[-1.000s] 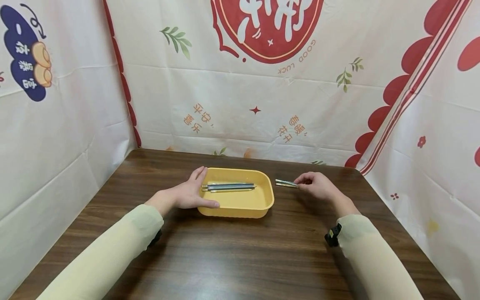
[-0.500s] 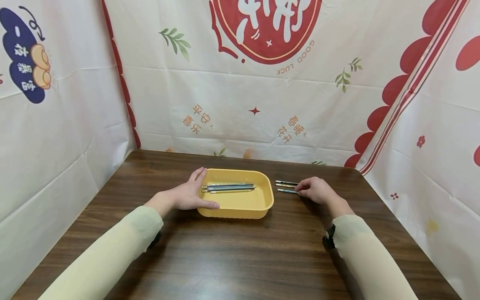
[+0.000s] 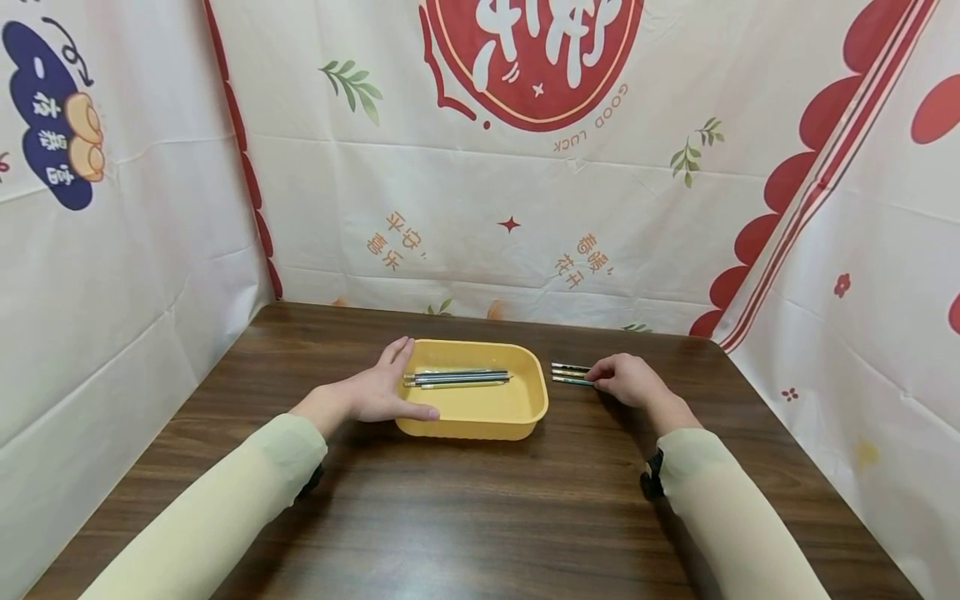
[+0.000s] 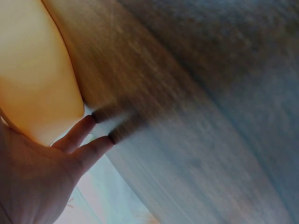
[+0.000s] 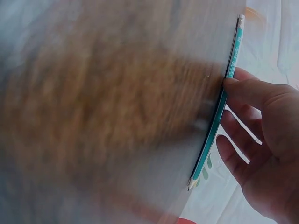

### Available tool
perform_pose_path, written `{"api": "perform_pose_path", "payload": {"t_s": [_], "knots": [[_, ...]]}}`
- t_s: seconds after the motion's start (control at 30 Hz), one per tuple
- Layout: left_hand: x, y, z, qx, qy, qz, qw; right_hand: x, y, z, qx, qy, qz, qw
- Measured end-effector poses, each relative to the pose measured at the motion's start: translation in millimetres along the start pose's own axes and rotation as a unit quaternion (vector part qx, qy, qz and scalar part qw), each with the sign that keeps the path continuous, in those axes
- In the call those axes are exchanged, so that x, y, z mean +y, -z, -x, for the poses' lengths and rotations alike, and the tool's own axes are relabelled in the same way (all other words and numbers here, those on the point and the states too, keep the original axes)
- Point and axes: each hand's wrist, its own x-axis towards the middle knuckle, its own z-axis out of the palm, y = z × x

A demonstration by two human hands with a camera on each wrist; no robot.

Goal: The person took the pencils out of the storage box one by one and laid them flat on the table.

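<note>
My left hand (image 3: 372, 392) rests spread against the left end of a yellow plastic basket (image 3: 480, 429), thumb over the near rim and fingers at the far left corner. In the left wrist view the visible fingers (image 4: 96, 149) lie straight beside the basket's outer wall. Several pencils (image 3: 457, 377) lie lengthwise in the basket. Right of it, my right hand (image 3: 628, 379) pinches a green pencil (image 3: 567, 381) between thumb and fingers; the right wrist view shows its white eraser end and sharpened tip. Two more pencils (image 3: 567, 367) lie just beyond, roughly parallel, their right ends hidden by the hand.
Everything stands on a dark wood-grain table (image 3: 465, 517). A white printed cloth (image 3: 480, 183) hangs behind the table and along both sides, close to its edges.
My right hand shifts slightly toward me, then back a little, bringing the green pencil from apart to close alongside the other two. The left hand and basket stay in place.
</note>
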Motion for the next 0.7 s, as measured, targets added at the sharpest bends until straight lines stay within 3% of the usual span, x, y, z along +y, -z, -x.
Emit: {"api": "perform_pose_path", "payload": {"t_s": [0.7], "knots": [[-1.3,-1.0,0.2,0.003,0.002,-0.003,1.0000,-2.9,4.2,-1.4,0.015,-0.003,-0.013,0.9998]]}}
